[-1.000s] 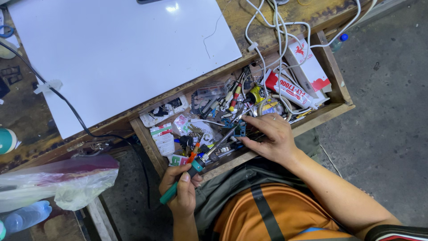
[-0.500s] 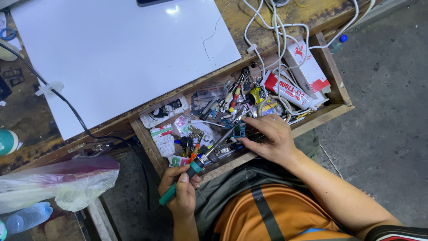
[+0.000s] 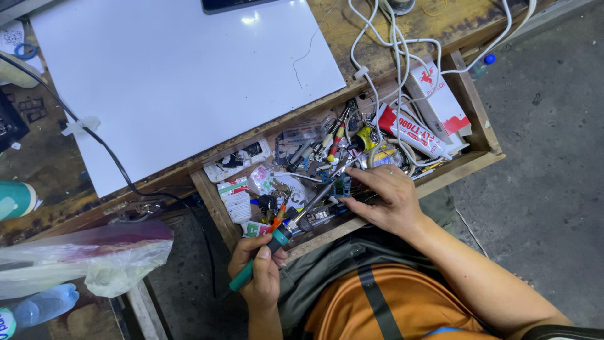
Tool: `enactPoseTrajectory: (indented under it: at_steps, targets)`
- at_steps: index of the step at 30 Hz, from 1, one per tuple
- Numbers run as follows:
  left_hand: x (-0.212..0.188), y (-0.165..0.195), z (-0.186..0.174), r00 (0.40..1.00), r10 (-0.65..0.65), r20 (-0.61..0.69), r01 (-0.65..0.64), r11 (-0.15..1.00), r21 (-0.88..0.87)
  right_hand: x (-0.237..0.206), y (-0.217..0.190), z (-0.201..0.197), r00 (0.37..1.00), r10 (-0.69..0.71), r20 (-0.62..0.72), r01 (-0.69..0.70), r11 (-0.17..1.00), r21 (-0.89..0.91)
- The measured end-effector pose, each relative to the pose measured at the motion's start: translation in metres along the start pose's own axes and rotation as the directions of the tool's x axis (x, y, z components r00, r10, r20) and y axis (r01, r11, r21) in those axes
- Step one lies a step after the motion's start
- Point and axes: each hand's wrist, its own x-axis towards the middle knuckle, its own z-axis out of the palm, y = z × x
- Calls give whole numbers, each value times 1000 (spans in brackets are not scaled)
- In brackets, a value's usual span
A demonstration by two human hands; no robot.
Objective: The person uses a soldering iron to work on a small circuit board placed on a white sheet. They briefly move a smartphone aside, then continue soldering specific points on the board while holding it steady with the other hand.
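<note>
While the left hand (image 3: 257,272) closes its fingers fully around the teal handle of a soldering iron (image 3: 281,235), the tool's metal shaft slants up and right over the front edge of an open wooden drawer (image 3: 479,119), its tip meeting a small circuit board (image 3: 341,186). The right hand (image 3: 384,200) lies palm down just beyond, its fingers curled on that little board, pinning it among the clutter at the drawer's front. Around them lie small packets, pliers and screwdrivers with red and yellow grips, and, farther right, a red and white glue tube (image 3: 412,131) beside a red and white carton (image 3: 440,99). White cables (image 3: 384,44) trail down from the wooden workbench (image 3: 56,170) into the drawer. A large white board (image 3: 182,82) covers the bench top beyond, crossed by a black cable (image 3: 94,135). A clear plastic bag (image 3: 82,258) sits at the near left.
</note>
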Motion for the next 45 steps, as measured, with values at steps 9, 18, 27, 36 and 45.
enactPoseTrajectory:
  at_steps: [9,18,27,36,45]
  targets:
    - [-1,-1,0,999,37,36,-37,999,17,1,-1,0,1000,11,12,-11,1000,-4]
    - [-1,1,0,997,58,42,-60,997,54,0,1,1,1000,-1,13,1,1000,-6]
    - [0,-1,-1,999,48,0,-48,998,32,0,1,2,1000,1,5,-1,1000,2]
    - [0,-1,2,999,47,22,-48,998,43,1,2,0,1000,5,9,-5,1000,4]
    - [0,-1,2,996,64,60,-66,997,35,0,1,0,1000,-3,11,3,1000,-5]
